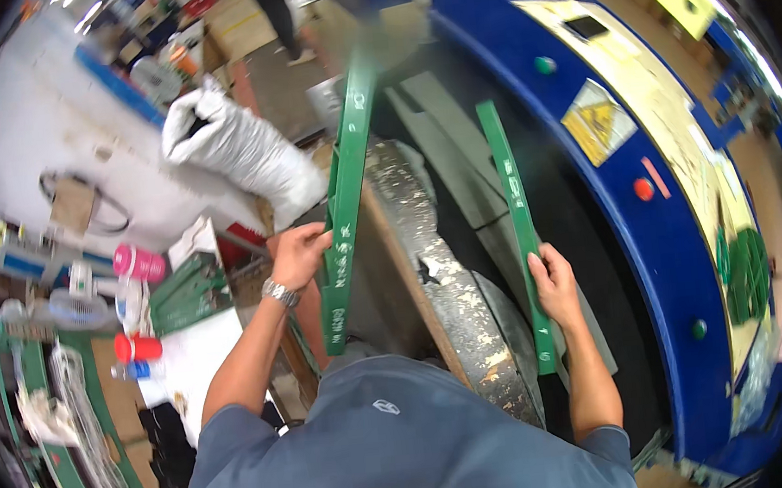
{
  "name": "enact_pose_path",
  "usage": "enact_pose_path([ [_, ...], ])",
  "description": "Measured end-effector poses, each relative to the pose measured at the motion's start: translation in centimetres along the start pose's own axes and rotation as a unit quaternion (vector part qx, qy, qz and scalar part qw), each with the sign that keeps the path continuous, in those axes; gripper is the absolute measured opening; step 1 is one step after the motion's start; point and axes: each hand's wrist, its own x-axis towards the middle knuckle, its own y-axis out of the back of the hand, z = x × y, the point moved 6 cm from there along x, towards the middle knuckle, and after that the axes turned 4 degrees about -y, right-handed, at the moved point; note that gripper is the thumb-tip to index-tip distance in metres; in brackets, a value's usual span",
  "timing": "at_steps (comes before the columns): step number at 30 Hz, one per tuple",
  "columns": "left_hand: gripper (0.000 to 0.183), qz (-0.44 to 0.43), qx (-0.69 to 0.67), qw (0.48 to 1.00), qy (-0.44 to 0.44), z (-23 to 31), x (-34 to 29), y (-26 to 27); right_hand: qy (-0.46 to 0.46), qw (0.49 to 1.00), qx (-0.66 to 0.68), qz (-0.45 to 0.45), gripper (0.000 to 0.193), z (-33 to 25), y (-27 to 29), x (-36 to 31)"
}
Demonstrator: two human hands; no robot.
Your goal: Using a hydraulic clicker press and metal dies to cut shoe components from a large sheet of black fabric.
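A workshop, apparently on a factory floor, is packed with machinery and materials: a long blue machine (676, 256), fitted with round green and red buttons (644, 188) and a yellow sign (598, 122), runs beside a broad black surface (602, 258). Nearby, a ledge (482, 329) shows worn, chipped paint, and a bulging white sack (258, 158) stands by a pale wall (36, 117). Green parts (191, 294) and a pink bottle (139, 264) crowd a cluttered worktop (209, 348). Strip lights (89, 17) glow overhead as another person (273, 13) stands in the background.
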Motion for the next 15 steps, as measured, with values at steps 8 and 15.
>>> enact_pose_path([
  [8,0.017,0.131,-0.284,0.945,0.098,-5.3,-3.0,5.4,0.081,0.951,0.238,-0.178,0.02,-19.2,-26.2,8.9],
  [15,0.015,0.277,-0.34,0.89,0.129,-11.4,-7.7,15.3,0.091,0.918,0.216,-0.319,0.019,-26.8,-44.5,6.7],
])
